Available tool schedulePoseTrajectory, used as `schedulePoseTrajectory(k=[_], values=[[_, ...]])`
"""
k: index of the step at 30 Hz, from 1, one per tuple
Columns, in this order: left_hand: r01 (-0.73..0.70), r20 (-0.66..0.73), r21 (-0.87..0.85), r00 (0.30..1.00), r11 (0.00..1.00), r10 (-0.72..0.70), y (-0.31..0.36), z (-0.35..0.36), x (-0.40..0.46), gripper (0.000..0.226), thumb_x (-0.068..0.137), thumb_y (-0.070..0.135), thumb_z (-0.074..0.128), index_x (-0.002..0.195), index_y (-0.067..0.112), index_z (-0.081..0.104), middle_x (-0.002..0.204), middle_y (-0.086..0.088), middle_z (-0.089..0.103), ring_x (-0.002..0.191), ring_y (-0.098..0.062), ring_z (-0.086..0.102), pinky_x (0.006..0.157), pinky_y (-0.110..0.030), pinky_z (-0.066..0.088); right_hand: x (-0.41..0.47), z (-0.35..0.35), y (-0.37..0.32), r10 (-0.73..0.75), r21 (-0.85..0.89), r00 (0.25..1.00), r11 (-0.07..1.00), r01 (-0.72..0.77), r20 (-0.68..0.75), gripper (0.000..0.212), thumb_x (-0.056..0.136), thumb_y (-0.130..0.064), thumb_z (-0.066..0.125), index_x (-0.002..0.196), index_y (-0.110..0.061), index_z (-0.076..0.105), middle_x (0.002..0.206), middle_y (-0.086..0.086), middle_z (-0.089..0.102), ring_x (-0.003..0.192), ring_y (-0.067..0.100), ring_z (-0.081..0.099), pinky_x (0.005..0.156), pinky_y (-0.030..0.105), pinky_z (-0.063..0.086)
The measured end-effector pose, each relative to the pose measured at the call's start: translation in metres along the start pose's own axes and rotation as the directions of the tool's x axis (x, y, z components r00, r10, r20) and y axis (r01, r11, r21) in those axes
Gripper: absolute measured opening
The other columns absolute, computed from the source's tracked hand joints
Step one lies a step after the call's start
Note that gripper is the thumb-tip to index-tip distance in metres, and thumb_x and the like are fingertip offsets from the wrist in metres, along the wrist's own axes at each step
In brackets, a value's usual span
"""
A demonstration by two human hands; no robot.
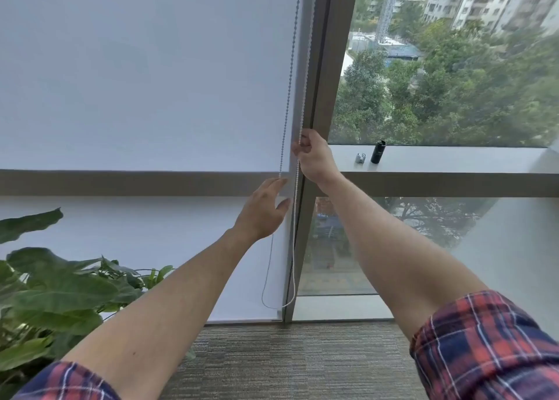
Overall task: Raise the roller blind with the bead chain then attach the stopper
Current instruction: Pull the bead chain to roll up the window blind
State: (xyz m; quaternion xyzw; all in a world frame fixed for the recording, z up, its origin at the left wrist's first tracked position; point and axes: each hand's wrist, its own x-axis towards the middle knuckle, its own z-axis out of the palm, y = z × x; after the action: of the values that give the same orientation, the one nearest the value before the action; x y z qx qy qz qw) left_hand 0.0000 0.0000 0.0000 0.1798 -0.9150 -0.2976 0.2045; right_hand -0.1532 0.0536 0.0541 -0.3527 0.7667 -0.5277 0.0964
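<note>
Both forearms extended up and forward, plaid sleeves [484, 348] rolled to the elbow. Left hand [263, 210] loosely open, fingers spread, fingertips at the nearer strand of the bead chain [291, 76], nothing gripped; right hand [314, 157] higher, fist closed around the farther strand. Roller blind [145, 76] fully lowered; small silver stopper [359, 157] beyond on the sill [453, 157], beside a black cylinder [378, 151].

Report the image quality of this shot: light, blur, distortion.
Head view: soft, even daylight comes through the window, without hard shadows or glare; the buildings and trees at upper right are smeared; wide-angle bending tilts the window frame; the bead chain and right hand stay sharp.
</note>
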Motion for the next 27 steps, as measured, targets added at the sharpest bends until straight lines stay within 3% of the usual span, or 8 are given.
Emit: schedulePoseTrajectory(k=[2, 4, 8, 13, 16, 20, 22, 27], values=[[0.026, -0.001, -0.037, 1.000, 0.999, -0.026, -0.002, -0.003, 0.000, 0.051, 0.098, 0.028, 0.053, 0.146, 0.014, 0.041, 0.150, -0.005, 0.045, 0.137, -0.020, 0.042, 0.112, -0.029, 0.030, -0.001, 0.000, -0.005, -0.007, 0.055, 0.998, 0.998, 0.011, -0.068, 0.012, 0.099, -0.016, 0.055, 0.107, -0.009, 0.062, 0.096, 0.004, 0.066, 0.085, 0.018, 0.063, 0.075, 0.024, 0.048], [0.038, 0.008, -0.060, 0.999, 0.997, -0.037, -0.004, -0.003, 0.001, 0.051, 0.097, 0.029, 0.054, 0.145, 0.014, 0.043, 0.147, -0.005, 0.048, 0.134, -0.021, 0.046, 0.113, -0.038, 0.037, -0.007, 0.001, -0.006, 0.004, 0.149, 0.996, 0.989, 0.009, -0.087, 0.015, 0.101, -0.011, 0.051, 0.095, -0.008, 0.064, 0.087, 0.006, 0.069, 0.076, 0.022, 0.068, 0.068, 0.026, 0.053], [0.015, 0.006, -0.070, 1.000, 0.997, -0.015, -0.002, -0.001, 0.005, 0.051, 0.096, 0.029, 0.056, 0.143, 0.012, 0.046, 0.139, -0.006, 0.057, 0.126, -0.020, 0.054, 0.107, -0.043, 0.044, -0.025, 0.002, 0.002, -0.012, 0.155, 0.991, 0.987, 0.033, -0.137, 0.021, 0.101, -0.013, 0.050, 0.087, -0.012, 0.066, 0.078, 0.000, 0.069, 0.068, 0.018, 0.069, 0.070, 0.038, 0.058], [-0.037, -0.071, -0.164, 0.997, 0.986, 0.026, 0.010, 0.006, 0.008, 0.034, 0.096, 0.022, 0.055, 0.129, 0.012, 0.059, 0.116, -0.008, 0.067, 0.104, -0.021, 0.063, 0.095, -0.040, 0.051, -0.046, 0.001, 0.003, -0.091, 0.074, 0.982, 0.992, 0.104, -0.165, 0.023, 0.100, -0.011, 0.050, 0.082, -0.012, 0.065, 0.070, -0.001, 0.068, 0.056, 0.007, 0.062, 0.059, 0.026, 0.054], [-0.009, -0.138, -0.246, 0.990, 0.969, -0.026, 0.018, 0.008, 0.012, 0.022, 0.097, 0.018, 0.053, 0.112, 0.011, 0.067, 0.104, -0.006, 0.072, 0.093, -0.019, 0.065, 0.085, -0.031, 0.052, -0.058, -0.001, 0.007, -0.123, 0.042, 0.977, 0.990, 0.132, -0.177, 0.024, 0.099, -0.009, 0.051, 0.080, -0.009, 0.065, 0.067, -0.001, 0.067, 0.059, 0.006, 0.061, 0.060, 0.022, 0.051], [0.033, -0.085, -0.276, 0.995, 0.961, -0.058, 0.022, 0.012, 0.011, 0.020, 0.097, 0.024, 0.057, 0.109, 0.010, 0.066, 0.096, -0.003, 0.071, 0.078, -0.009, 0.061, 0.067, -0.006, 0.040, -0.072, -0.002, 0.014, -0.161, -0.002, 0.964, 0.986, 0.165, -0.211, 0.025, 0.097, -0.012, 0.050, 0.078, -0.009, 0.065, 0.069, 0.000, 0.069, 0.067, 0.018, 0.067, 0.064, 0.036, 0.055], [0.026, -0.064, -0.262, 0.997, 0.965, -0.044, 0.022, 0.015, 0.009, 0.019, 0.097, 0.024, 0.056, 0.106, 0.010, 0.066, 0.094, -0.003, 0.071, 0.076, -0.008, 0.060, 0.066, -0.003, 0.041, -0.074, -0.001, 0.015, -0.166, -0.003, 0.965, 0.986, 0.169, -0.204, 0.025, 0.097, -0.013, 0.050, 0.078, -0.010, 0.066, 0.068, -0.001, 0.069, 0.068, 0.021, 0.067, 0.066, 0.040, 0.056], [-0.015, -0.180, -0.287, 0.983, 0.958, -0.038, 0.018, 0.016, 0.012, 0.014, 0.091, 0.021, 0.062, 0.100, 0.012, 0.068, 0.097, -0.007, 0.071, 0.086, -0.019, 0.067, 0.079, -0.034, 0.056, -0.081, 0.000, 0.020, -0.170, -0.026, 0.953, 0.985, 0.169, -0.250, 0.023, 0.097, -0.013, 0.052, 0.079, -0.009, 0.067, 0.068, -0.002, 0.069, 0.065, 0.011, 0.063, 0.068, 0.035, 0.055]])
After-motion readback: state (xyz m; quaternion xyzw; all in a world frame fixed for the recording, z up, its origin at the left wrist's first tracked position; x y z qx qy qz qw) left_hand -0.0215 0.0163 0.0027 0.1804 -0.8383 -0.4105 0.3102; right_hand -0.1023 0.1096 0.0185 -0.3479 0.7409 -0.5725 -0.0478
